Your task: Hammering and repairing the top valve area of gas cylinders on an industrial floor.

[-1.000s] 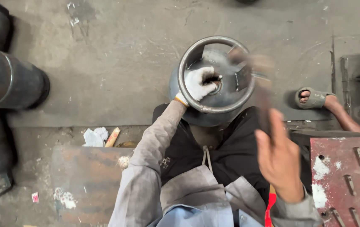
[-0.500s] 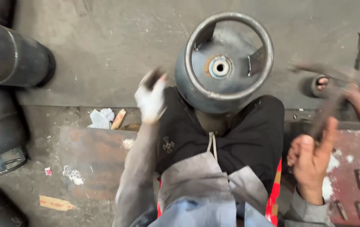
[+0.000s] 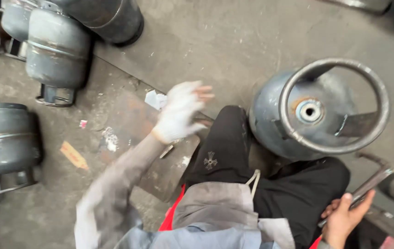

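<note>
Grey steel gas cylinder (image 3: 280, 124), round-bodied with a ring-shaped collar guard: it stands between my knees, against my black trousers (image 3: 233, 161), right of centre in the scene, tipped a little toward the far side. Inside the collar, the valve socket (image 3: 309, 110) shows as an open hole with a rust-orange ring around it; no valve sits in it. I judge the fitting work at the neck to be unfinished: the opening is bare, and neither of my hands is on the cylinder.

My left hand (image 3: 178, 113), in a white work glove with bare fingertips: raised over the floor to the left of the cylinder, well apart from it, fingers loosely spread, holding nothing that I can see. It is blurred, so finer detail is lost.

My right hand (image 3: 344, 216), bare: near right, closed around the handle end of a long grey metal bar tool (image 3: 367, 184) that slants away to the far right. The tool's head is too indistinct to name, and it does not touch the cylinder.

Surroundings: further dark grey cylinders (image 3: 56, 50) lying on their sides at far left; a rusty flat steel plate (image 3: 128, 120) on the concrete floor under my left hand; scraps of white paper (image 3: 154, 99) beside it.
</note>
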